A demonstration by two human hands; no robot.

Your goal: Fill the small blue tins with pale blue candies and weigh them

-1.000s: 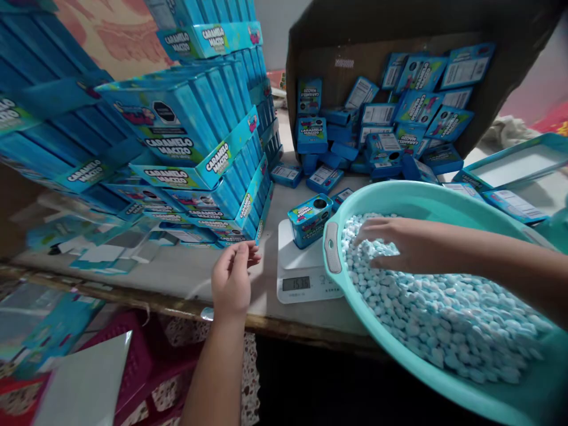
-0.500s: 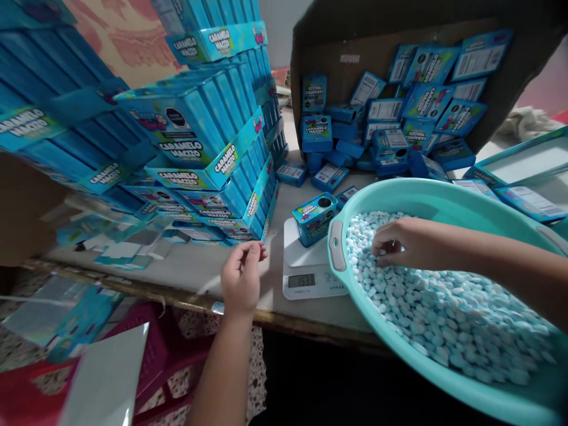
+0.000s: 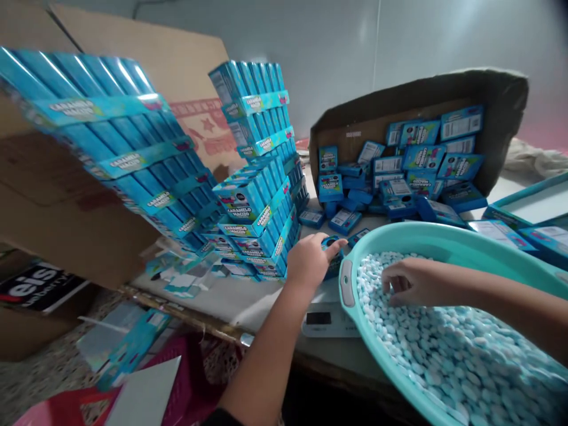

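My left hand (image 3: 308, 258) is closed around a small blue candy box (image 3: 332, 267), largely hidden behind my fingers and thumb. The box is on a white digital kitchen scale (image 3: 338, 322), whose display looks dark. Within a turquoise oval tub (image 3: 448, 236), my right hand (image 3: 402, 283) has its fingers curled at the surface of pale blue and white candies (image 3: 444, 337). Whether anything is inside those fingers cannot be made out.
Stacked trays of blue candy boxes (image 3: 261, 222) rise at the left. An open cardboard carton (image 3: 355, 133) of loose boxes lies behind the tub. Flattened blue and white card (image 3: 186, 275) lies near the table's front edge. Below left is a magenta plastic stool (image 3: 190, 364).
My left hand has moved right from beside the scale onto the candy box and closed on it. My right hand keeps its place in the tub. The view has tilted up.
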